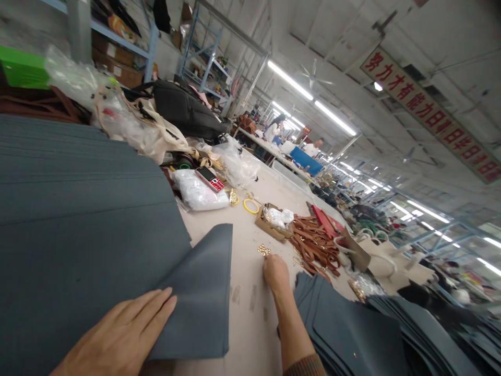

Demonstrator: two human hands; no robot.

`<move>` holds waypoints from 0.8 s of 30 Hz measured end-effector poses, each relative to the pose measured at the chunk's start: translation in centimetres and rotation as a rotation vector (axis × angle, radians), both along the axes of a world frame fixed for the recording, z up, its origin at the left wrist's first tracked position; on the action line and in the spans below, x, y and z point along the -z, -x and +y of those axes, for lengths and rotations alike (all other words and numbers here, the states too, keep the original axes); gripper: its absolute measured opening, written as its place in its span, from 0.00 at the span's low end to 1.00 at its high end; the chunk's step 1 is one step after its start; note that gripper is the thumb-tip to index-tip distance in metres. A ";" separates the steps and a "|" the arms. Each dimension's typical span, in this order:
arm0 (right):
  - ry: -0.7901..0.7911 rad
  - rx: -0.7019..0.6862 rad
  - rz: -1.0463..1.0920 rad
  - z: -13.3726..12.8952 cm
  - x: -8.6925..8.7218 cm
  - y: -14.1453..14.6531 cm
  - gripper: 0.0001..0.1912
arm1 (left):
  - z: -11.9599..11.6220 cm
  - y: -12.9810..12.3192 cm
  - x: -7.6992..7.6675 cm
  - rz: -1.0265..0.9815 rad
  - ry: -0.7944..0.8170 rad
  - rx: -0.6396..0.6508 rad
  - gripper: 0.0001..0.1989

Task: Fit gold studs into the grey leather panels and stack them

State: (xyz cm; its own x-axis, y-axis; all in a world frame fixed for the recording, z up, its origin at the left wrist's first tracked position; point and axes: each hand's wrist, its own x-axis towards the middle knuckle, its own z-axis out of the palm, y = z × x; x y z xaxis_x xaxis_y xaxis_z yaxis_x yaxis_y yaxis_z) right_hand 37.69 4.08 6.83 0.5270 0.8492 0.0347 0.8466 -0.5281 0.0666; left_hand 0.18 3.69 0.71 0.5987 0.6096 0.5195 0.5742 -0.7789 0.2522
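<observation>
Under left hand (121, 326) — grey panel (203, 297), tip forward

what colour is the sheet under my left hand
The sheet under your left hand is dark blue-grey, seen best in the head view.

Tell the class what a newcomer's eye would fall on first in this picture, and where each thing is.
Probably the broad stack of grey-blue sheets filling the left side, where the left hand lies flat. Next might come the slanting red-lettered sign at upper right, then the tangle of brown straps beyond the right hand.
</observation>
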 end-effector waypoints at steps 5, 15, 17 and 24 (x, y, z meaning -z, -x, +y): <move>-0.007 0.012 0.002 0.9 -0.4 0.1 0.14 | -2.1 -0.7 -0.2 0.120 0.182 0.051 0.34; -0.380 -0.031 0.538 -2.5 -3.6 3.8 0.18 | -2.7 0.8 -4.4 0.120 0.338 0.141 0.35; -0.495 -0.106 0.881 -3.5 -3.8 7.7 0.18 | -2.7 0.9 -4.4 0.107 0.351 0.160 0.33; -0.092 -0.331 1.091 -3.2 -2.0 18.8 0.10 | -2.9 0.9 -4.6 0.078 0.299 0.146 0.26</move>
